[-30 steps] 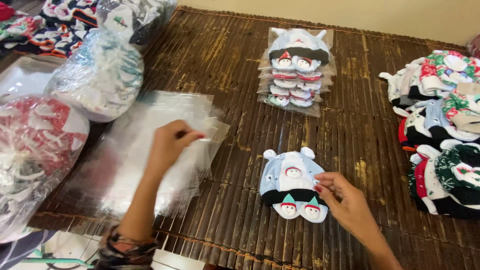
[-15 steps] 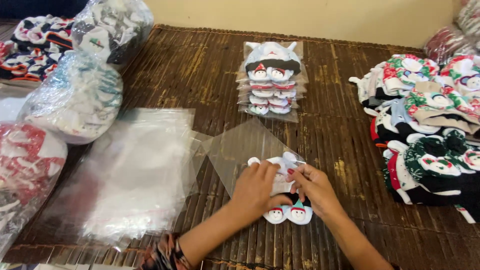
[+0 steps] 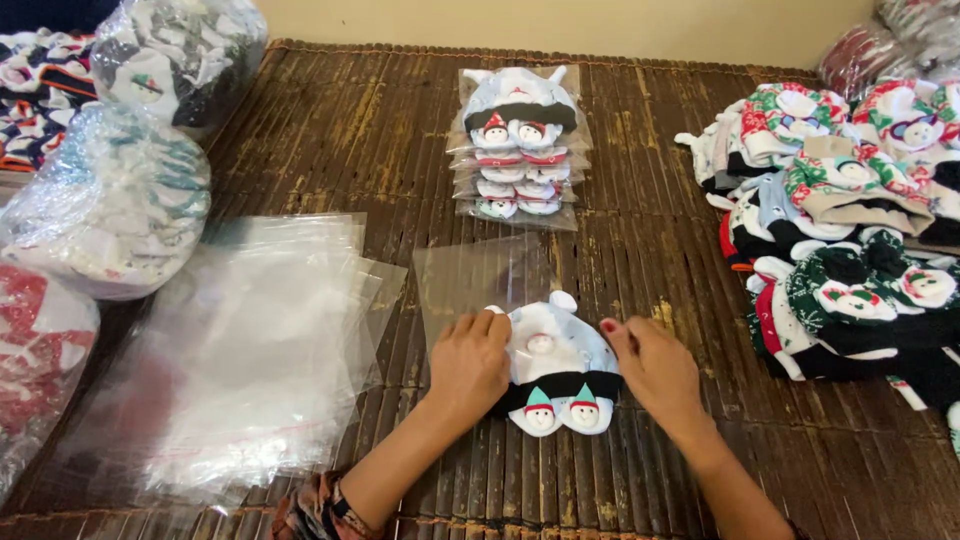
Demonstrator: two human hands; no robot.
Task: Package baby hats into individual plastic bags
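Note:
A folded pair of socks (image 3: pixel 560 370) with pale grey tops, a black band and two small snowman faces lies on the bamboo mat (image 3: pixel 660 250). My left hand (image 3: pixel 470 365) grips its left edge and my right hand (image 3: pixel 650 365) grips its right edge. One clear plastic bag (image 3: pixel 480 280) lies flat just beyond the socks, its near end under them.
A pile of clear bags (image 3: pixel 250 360) lies left of my hands. A stack of bagged sock pairs (image 3: pixel 515 150) sits further back in the middle. Loose patterned socks (image 3: pixel 850 230) are heaped at the right. Big filled plastic sacks (image 3: pixel 110 210) stand along the left edge.
My left hand left the pile of clear bags, brought one bag over to the socks, and now holds the socks' left edge. The camera view shifted right.

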